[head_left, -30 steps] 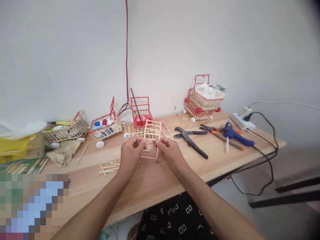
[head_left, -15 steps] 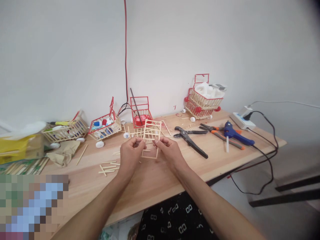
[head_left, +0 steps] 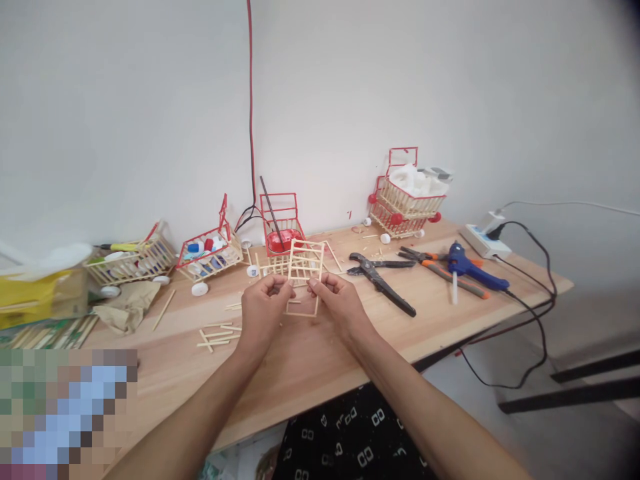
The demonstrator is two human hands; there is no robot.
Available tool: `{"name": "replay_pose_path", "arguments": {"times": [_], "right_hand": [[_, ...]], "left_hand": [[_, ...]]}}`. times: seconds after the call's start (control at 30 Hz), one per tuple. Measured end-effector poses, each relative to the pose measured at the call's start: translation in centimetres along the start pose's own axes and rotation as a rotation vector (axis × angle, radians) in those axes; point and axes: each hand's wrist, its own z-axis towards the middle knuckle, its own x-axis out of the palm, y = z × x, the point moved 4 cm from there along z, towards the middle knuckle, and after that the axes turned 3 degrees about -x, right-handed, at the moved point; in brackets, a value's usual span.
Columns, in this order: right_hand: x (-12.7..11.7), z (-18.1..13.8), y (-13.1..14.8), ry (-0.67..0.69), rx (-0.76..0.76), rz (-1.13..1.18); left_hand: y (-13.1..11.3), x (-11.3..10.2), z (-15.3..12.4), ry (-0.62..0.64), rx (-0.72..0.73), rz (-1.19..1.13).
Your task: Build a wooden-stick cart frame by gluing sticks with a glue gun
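Between my two hands is a small rectangular frame of thin wooden sticks (head_left: 319,300), held up over the table. My left hand (head_left: 265,303) pinches its left side with thumb and fingers. On the opposite side, my right hand (head_left: 339,303) grips it in the same way. Just behind the frame stands a small stick cart (head_left: 279,223) with a red-painted rim, a red container and a dark rod in it. Loose cut sticks (head_left: 220,337) lie to the left of my left hand.
Black cutters (head_left: 383,283), orange-handled pliers (head_left: 465,283) and a blue glue gun (head_left: 477,270) lie on the right, near a power strip (head_left: 485,241). Other stick carts (head_left: 210,257) line the wall. Brown paper (head_left: 127,307) lies on the left.
The stick frame has tilted very slightly, its lower end shifting a little to the right. Both hands keep their hold, and the table looks the same.
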Motion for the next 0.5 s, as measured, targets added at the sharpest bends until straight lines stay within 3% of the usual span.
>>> {"name": "replay_pose_path", "arguments": {"times": [0.5], "right_hand": [[0.14,-0.35,0.48,-0.038,-0.007,0.035]], "left_hand": [[-0.70,-0.09,-0.27,-0.020,0.018,0.046]]}}
